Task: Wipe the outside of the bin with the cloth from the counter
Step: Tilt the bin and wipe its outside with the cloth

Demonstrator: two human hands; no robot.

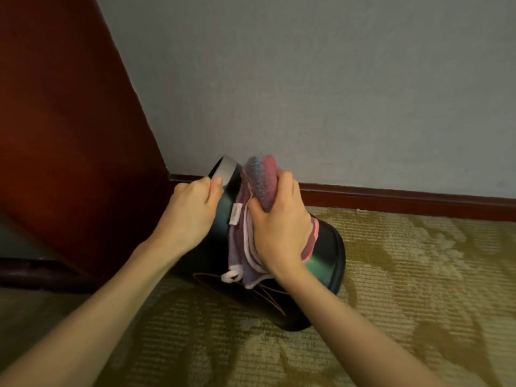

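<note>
So the bin (326,255) is dark and shiny. It's tipped over on the carpet (418,275) near the corner, where the grey wall (307,79) meets a reddish wood panel (55,121). Its mouth points away toward that corner, so the inside can't be seen at all.

Both hands are busy. The left hand (190,213) grips the silver rim band (227,169) with the thumb on the outside and the fingers curled out of sight. The right hand (282,227) is clenched round a bunched-up cloth (261,177) in pink, lilac and blue, pressing it onto the bin's side. A little white tag (235,215) hangs off the cloth, too small to read.

The cloth and hands cover most of the bin's middle. There are faint lines on its lower part, but I can't make out the pattern. A dark blurry thing sits low on the left, cut off by the edge, no idea what it is.
</note>
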